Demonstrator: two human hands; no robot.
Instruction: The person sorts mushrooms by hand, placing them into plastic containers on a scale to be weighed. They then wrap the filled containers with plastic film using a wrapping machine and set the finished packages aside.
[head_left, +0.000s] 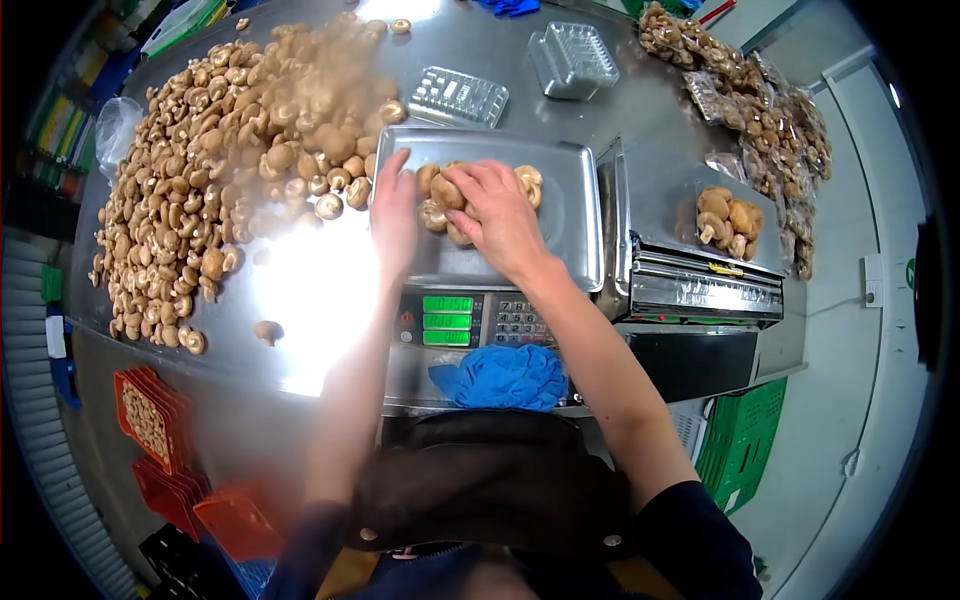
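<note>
Far left, low: orange crates [150, 420] below the table edge. Above them, a broad heap of loose mushrooms [220, 150] covers the steel table [300, 290]. Centre: the scale's metal pan [570, 210], carrying a small pile of mushrooms [445, 195]. My left hand [393, 215] stands on edge against the left side of that pile, fingers straight and unclenched, gripping nothing. My right hand [500, 215] lies over the pile, fingers curled around several mushrooms. Below the pan, the scale's green display [447, 320] and keypad [517, 322]; beneath these, a crumpled blue cloth [503, 377]. Behind the pan, two clear plastic trays [458, 97]. Right: a filled tray of mushrooms [728, 220] on the wrapping machine [700, 290]; wrapped packs [770, 110] stacked at far right.
</note>
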